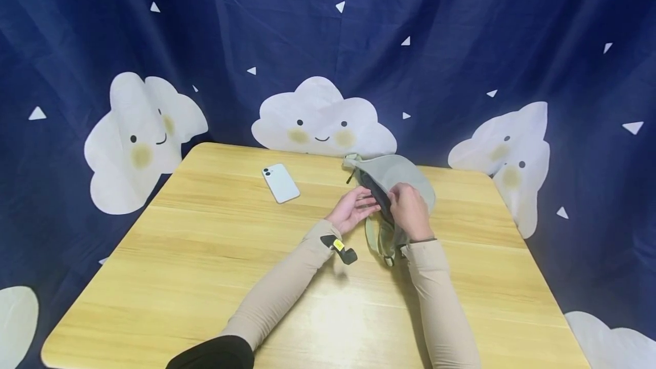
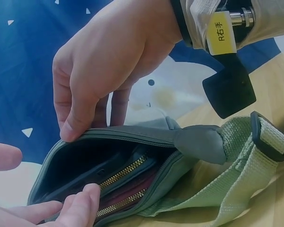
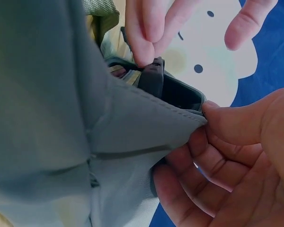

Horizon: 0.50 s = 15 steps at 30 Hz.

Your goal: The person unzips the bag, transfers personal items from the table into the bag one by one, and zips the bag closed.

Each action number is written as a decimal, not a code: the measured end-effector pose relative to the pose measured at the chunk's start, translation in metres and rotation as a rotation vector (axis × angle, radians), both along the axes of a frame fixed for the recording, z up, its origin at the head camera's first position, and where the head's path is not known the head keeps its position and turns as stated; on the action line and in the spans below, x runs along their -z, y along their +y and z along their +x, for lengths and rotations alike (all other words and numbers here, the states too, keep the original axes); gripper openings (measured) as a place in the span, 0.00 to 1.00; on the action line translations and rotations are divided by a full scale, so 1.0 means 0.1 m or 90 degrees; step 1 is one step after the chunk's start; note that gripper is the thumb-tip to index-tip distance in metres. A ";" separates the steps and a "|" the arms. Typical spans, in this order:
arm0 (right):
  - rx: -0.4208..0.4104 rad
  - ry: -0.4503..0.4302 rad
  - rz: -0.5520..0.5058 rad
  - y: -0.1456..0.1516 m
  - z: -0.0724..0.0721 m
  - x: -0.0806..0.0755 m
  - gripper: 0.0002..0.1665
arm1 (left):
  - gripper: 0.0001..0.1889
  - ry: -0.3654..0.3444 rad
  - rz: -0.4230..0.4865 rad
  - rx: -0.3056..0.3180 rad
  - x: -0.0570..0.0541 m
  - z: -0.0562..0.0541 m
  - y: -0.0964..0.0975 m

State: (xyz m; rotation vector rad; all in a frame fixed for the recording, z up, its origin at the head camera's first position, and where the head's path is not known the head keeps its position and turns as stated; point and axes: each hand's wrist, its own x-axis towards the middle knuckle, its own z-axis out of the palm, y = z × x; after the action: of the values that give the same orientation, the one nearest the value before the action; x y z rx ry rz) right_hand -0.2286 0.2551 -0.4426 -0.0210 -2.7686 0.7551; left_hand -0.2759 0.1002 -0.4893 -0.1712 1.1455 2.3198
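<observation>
Grey-green bag (image 1: pixel 405 168): right grip (image 1: pixel 412 209) pinches its rim (image 2: pixel 128 133); spread it wide so the loose-fingered left grip (image 1: pixel 353 209) clears it.

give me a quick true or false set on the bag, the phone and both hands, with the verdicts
1. The right hand grips the edge of the grey bag. True.
2. The grey bag is zipped shut. False: it gapes open, and gold zips show inside it.
3. The pale phone lies on the wooden table with its camera side up. True.
4. In the head view, the pale phone is to the right of the grey bag. False: it is to the left.
5. The left hand is holding the pale phone. False: its fingers are at the opening of the grey bag.
</observation>
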 end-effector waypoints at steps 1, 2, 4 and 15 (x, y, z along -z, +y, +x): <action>0.000 0.000 -0.002 0.00 0.00 0.00 0.09 | 0.18 0.002 0.001 0.001 0.00 0.00 0.01; 0.000 -0.001 -0.004 0.00 0.00 -0.01 0.08 | 0.18 0.004 0.001 0.000 0.00 0.00 0.02; 0.001 -0.003 -0.005 -0.01 0.00 -0.02 0.08 | 0.16 0.004 0.005 -0.001 0.00 -0.01 0.03; -0.002 0.001 -0.002 0.01 0.01 -0.03 0.09 | 0.11 0.014 0.015 0.011 -0.03 -0.08 0.11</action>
State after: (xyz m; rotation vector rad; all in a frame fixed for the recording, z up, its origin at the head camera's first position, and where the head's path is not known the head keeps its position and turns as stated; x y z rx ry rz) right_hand -0.2278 0.2558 -0.4392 -0.0165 -2.7660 0.7591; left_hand -0.2838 0.1116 -0.4859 -0.1276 1.1259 2.3246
